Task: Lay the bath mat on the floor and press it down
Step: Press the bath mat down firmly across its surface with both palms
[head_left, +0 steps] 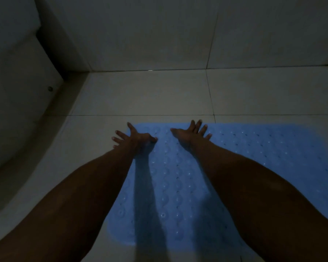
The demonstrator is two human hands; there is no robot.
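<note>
Left hand (134,138): fingers spread wide and straight, palm flat on the far left corner of the bath mat (235,159), fingertips reaching past its edge. Right hand (190,135): fingers likewise splayed, flat on the mat's far edge. Blue mat lies flat on the tiled floor (140,95), near the wall (140,35).

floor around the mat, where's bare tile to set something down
Bare floor runs between the bath mat far edge and the wall, and left toward the curved white fixture. Crowded at the mat's far left corner: left hand, right hand.
</note>
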